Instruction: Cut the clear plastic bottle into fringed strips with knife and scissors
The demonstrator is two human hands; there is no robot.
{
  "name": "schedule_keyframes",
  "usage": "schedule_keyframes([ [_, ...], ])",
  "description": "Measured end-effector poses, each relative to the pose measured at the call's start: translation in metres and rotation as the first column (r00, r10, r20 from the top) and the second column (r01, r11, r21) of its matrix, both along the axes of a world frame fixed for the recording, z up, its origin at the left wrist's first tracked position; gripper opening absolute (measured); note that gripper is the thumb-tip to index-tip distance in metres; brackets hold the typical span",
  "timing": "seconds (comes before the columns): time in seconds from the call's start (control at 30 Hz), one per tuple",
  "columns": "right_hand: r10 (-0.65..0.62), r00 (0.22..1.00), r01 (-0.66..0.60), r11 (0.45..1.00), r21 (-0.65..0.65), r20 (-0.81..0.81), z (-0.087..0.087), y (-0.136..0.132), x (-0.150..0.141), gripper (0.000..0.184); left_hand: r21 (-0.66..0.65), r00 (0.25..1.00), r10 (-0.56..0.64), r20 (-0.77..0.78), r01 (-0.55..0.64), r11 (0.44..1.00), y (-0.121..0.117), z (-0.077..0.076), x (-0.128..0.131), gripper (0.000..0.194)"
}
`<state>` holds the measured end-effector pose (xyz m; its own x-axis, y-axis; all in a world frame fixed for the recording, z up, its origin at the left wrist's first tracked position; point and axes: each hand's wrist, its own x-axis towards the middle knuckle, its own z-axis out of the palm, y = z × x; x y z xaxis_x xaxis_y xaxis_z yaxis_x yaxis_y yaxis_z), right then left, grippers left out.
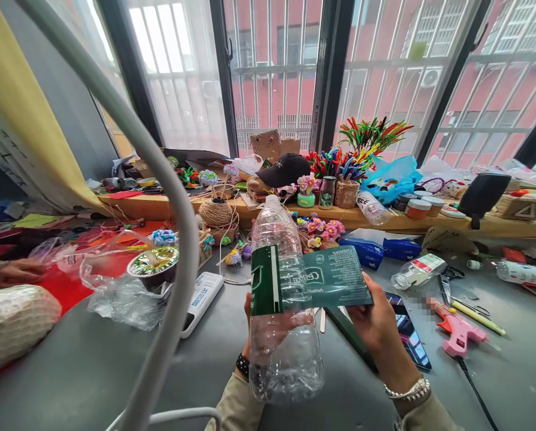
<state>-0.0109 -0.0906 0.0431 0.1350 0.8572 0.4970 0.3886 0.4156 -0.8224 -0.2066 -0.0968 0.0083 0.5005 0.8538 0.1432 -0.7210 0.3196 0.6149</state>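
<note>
A large clear plastic bottle (288,365) stands upright in front of me, with my left hand (272,326) wrapped around it from behind. I see the fingers only through the plastic. Around the bottle's middle sits a green label (337,278), part of which is peeled away and stretches out to the right. My right hand (375,320) pinches the free end of this label between thumb and fingers. Beneath the right hand, a long dark green strip (351,341) lies on the table.
On the right lie a phone (409,332), a pink glue gun (460,332), scissors (447,284) and another bottle (420,270). A white lamp arm (189,239) crosses the left side, near a power strip (202,302). Another person's hand (14,272) shows at far left. Craft supplies crowd the windowsill.
</note>
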Motion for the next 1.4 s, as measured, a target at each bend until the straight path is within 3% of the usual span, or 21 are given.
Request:
schedule_keyframes([
  [0.07, -0.02, 0.993, 0.013, 0.998, -0.065, -0.116, 0.0, 0.008, 0.002, 0.037, -0.005, 1.0, -0.02, -0.015, 0.02, 1.0, 0.0, 0.001, -0.001, 0.091],
  [0.2, -0.184, 0.955, 0.167, 0.982, -0.092, -0.233, -0.002, 0.008, 0.003, 0.033, 0.058, 0.992, 0.027, 0.127, -0.034, 0.998, 0.003, -0.003, 0.0, 0.071],
  [0.27, -0.327, 0.935, 0.339, 0.937, 0.084, -0.135, -0.002, -0.003, -0.001, 0.023, 0.071, 0.989, 0.0, 0.149, -0.01, 0.997, 0.005, -0.005, 0.0, 0.068],
  [0.3, -0.42, 0.906, 0.421, 0.875, 0.24, -0.059, -0.001, -0.01, -0.004, 0.017, 0.067, 0.99, -0.011, 0.14, 0.002, 0.998, 0.006, -0.006, -0.001, 0.068],
  [0.37, -0.44, 0.875, 0.259, 0.778, 0.572, 0.203, 0.001, -0.026, -0.014, 0.018, 0.039, 0.994, -0.015, 0.107, 0.011, 0.999, 0.005, -0.008, -0.003, 0.07],
  [0.4, -0.439, 0.852, 0.175, 0.752, 0.635, 0.285, 0.002, -0.032, -0.019, 0.025, 0.02, 0.996, -0.009, 0.084, 0.008, 1.0, 0.004, -0.008, -0.003, 0.072],
  [0.43, -0.378, 0.854, 0.082, 0.776, 0.625, 0.357, 0.003, -0.037, -0.024, 0.03, 0.0, 0.998, 0.007, 0.057, -0.007, 1.0, 0.003, -0.007, -0.003, 0.073],
  [0.5, -0.16, 0.91, -0.004, 0.919, 0.395, 0.382, 0.004, -0.04, -0.033, 0.032, -0.028, 0.998, 0.067, -0.005, -0.067, 0.997, 0.001, -0.005, -0.002, 0.073],
  [0.57, 0.067, 0.967, -0.083, 0.995, 0.054, 0.244, 0.001, -0.036, -0.038, 0.04, -0.015, 0.978, 0.203, -0.055, -0.204, 0.979, 0.001, -0.002, 0.002, 0.07],
  [0.6, 0.163, 0.978, -0.15, 0.984, -0.099, 0.132, -0.001, -0.032, -0.039, 0.048, 0.006, 0.957, 0.279, -0.076, -0.279, 0.96, 0.001, -0.001, 0.004, 0.068],
  [0.67, 0.303, 0.948, -0.319, 0.903, -0.288, -0.1, -0.007, -0.024, -0.039, 0.067, 0.059, 0.907, 0.398, -0.136, -0.394, 0.917, 0.003, 0.0, 0.008, 0.063],
  [0.73, 0.368, 0.89, -0.445, 0.828, -0.341, -0.269, -0.014, -0.017, -0.039, 0.085, 0.145, 0.824, 0.505, -0.258, -0.484, 0.863, 0.007, -0.001, 0.009, 0.06],
  [0.8, 0.38, 0.858, -0.49, 0.807, -0.33, -0.346, -0.019, -0.013, -0.039, 0.097, 0.292, 0.653, 0.633, -0.416, -0.563, 0.773, 0.01, -0.002, 0.008, 0.059],
  [0.87, 0.354, 0.856, -0.473, 0.829, -0.296, -0.376, -0.025, -0.011, -0.04, 0.103, 0.436, 0.46, 0.731, -0.504, -0.595, 0.676, 0.012, -0.003, 0.005, 0.056],
  [0.93, 0.298, 0.873, -0.413, 0.872, -0.261, -0.387, -0.029, -0.009, -0.041, 0.105, 0.518, 0.337, 0.78, -0.527, -0.601, 0.609, 0.012, -0.001, 0.003, 0.049],
  [1.13, 0.245, 0.917, -0.312, 0.932, -0.183, -0.314, -0.034, -0.007, -0.041, 0.102, 0.707, 0.063, 0.881, -0.468, -0.571, 0.417, 0.001, 0.01, 0.0, 0.034],
  [1.3, 0.133, 0.965, -0.169, 0.974, -0.15, -0.225, -0.035, -0.013, -0.044, 0.103, 0.832, -0.097, 0.933, -0.348, -0.49, 0.259, -0.023, 0.013, -0.005, 0.018],
  [1.33, 0.115, 0.972, -0.144, 0.98, -0.135, -0.203, -0.037, -0.014, -0.045, 0.102, 0.868, -0.129, 0.945, -0.3, -0.448, 0.214, -0.029, 0.014, -0.005, 0.014],
  [1.4, 0.08, 0.986, -0.096, 0.99, -0.104, -0.149, -0.041, -0.015, -0.047, 0.101, 0.963, -0.199, 0.973, -0.113, -0.265, 0.058, -0.044, 0.018, -0.004, 0.008],
])
